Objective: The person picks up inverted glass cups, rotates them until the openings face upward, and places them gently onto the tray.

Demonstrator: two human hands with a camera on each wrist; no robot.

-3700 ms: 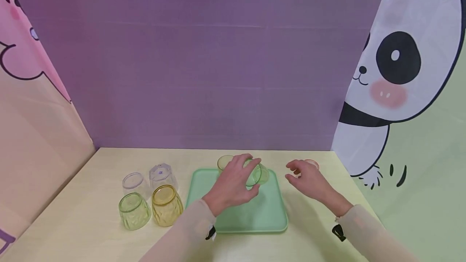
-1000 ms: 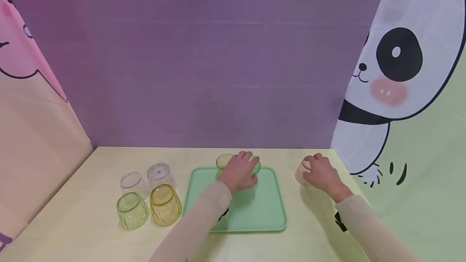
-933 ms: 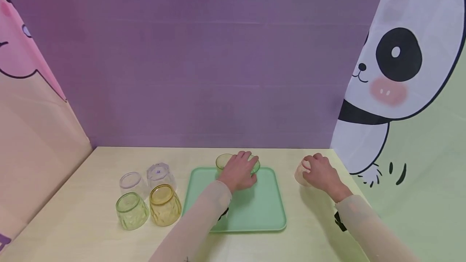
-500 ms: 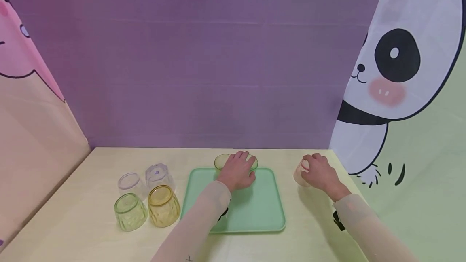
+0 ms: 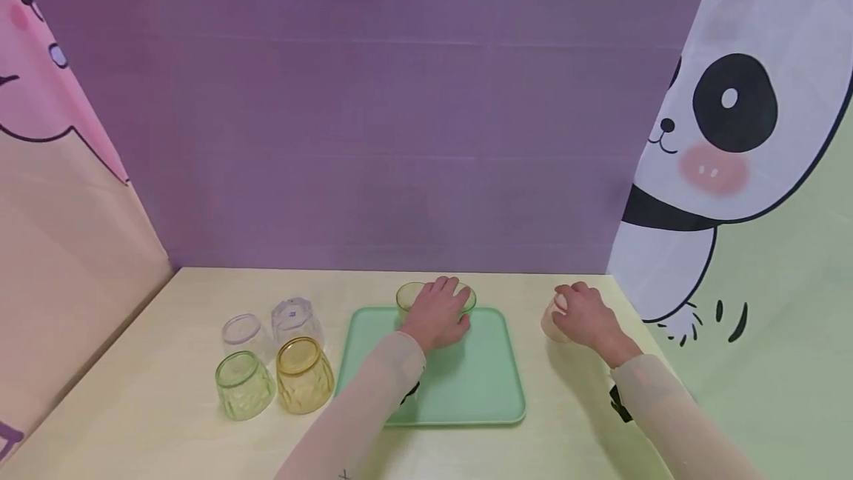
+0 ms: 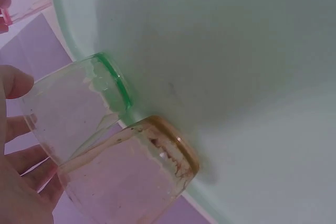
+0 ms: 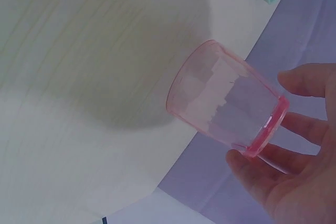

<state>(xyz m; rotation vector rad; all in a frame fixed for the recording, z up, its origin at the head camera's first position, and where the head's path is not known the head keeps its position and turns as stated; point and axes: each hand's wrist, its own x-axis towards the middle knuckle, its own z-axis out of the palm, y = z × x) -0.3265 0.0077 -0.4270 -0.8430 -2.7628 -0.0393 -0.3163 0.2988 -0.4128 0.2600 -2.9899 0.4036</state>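
I see one tray (image 5: 466,395), probably seven glasses (image 5: 305,378).

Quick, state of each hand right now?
Left hand: closed, holding the green glass at the far edge of the tray.
Right hand: closed, holding the pink glass.

- Pink glass (image 7: 226,98): a clear pink is observed, deepened to hot pink at one end.
- Green glass (image 6: 73,108): tinted pale, ringed in vivid green.
- Amber glass (image 6: 126,174): ringed in brown.
- Tray (image 5: 473,395): coloured plain mint green.
- Also recorded: yellow glass (image 5: 305,384), pale-green glass (image 5: 245,390), two lilac-tinted glasses (image 5: 295,324).
- Table (image 5: 166,439): coloured pale cream, streaked with fine grain.
- Backdrop (image 5: 400,132): coloured purple.
- Panda print (image 5: 740,13): rendered in black and white, cheek tinted pink.
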